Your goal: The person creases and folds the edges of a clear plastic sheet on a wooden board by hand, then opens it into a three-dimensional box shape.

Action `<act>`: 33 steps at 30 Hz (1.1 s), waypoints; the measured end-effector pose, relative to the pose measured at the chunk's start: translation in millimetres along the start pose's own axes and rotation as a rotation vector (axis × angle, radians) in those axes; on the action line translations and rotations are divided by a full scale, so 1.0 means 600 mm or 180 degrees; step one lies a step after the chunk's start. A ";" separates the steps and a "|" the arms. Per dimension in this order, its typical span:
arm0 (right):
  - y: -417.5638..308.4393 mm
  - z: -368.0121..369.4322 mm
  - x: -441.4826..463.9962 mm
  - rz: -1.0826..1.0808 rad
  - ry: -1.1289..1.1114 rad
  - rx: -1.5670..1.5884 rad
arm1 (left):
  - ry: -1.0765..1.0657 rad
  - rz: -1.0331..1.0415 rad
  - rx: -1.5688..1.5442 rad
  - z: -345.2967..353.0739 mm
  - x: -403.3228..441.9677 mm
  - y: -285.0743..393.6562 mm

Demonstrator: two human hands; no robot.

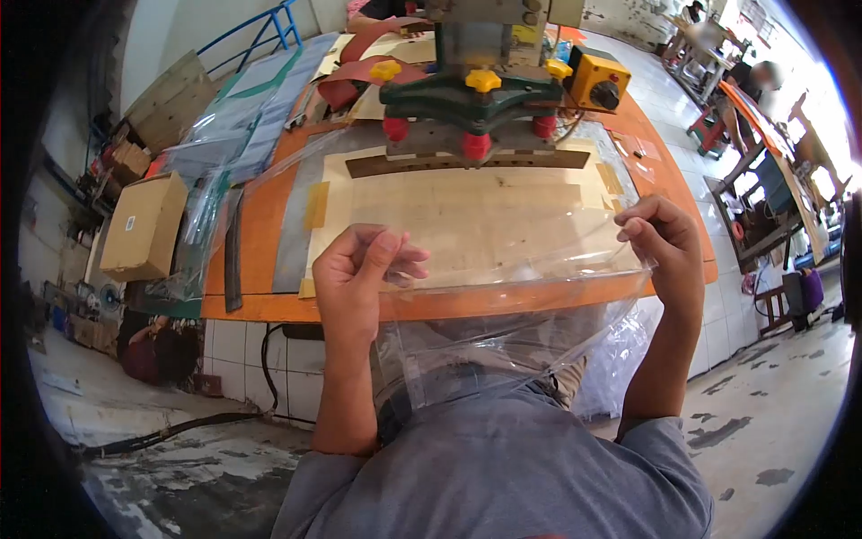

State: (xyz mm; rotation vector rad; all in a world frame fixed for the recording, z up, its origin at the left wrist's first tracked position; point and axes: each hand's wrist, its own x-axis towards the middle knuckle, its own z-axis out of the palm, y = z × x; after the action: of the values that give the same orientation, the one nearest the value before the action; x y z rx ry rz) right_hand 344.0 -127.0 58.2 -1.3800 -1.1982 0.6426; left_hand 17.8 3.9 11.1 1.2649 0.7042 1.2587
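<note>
Room, head view: a workshop with a tiled floor (628,54) in the upper right of the frame; other people are at benches there.
Surface: an orange table (247,269) crosses the middle, with a pale board (449,211) taped on it.
Clear film: it spans between your hands at the centre and droops over the table's front edge towards your lap.
Film's place: you have the clear film (503,328) in front of the pale board's near side.
Left hand: your left hand (355,269) is left of centre, thumb close against the curled fingers, pinching the film.
Right hand: your right hand (664,238) is right of centre, thumb and bent fingertips together on the film's other end.
In the way: the green press head (489,106) overhangs the board's far side, its long metal bar (467,163) low over it.
Upper right of centre: a yellow control box (599,79) with a black knob.
Left side: a cardboard box (144,226), a dark strip (233,256) on the table and plastic sheets (238,126) above.
Lower right of centre: bunched clear plastic (615,364) beside your lap.
</note>
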 end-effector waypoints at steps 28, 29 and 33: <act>-0.008 -0.036 -0.001 0.0224 -0.0592 -0.0322 | -0.0391 0.0254 -0.0170 0.014 -0.007 0.001; -0.010 -0.033 -0.001 0.0173 -0.0560 -0.0369 | -0.0404 0.0150 -0.0163 0.011 -0.018 0.000; -0.008 -0.031 -0.006 0.0048 -0.0490 -0.0421 | -0.0450 0.0292 -0.0267 0.012 -0.017 -0.004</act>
State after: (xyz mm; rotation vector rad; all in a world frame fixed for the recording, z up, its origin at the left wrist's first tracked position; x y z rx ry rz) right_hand 357.9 -138.4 65.6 -1.4719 -1.3741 0.7007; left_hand 22.5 -7.6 8.1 1.3150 0.4921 1.2461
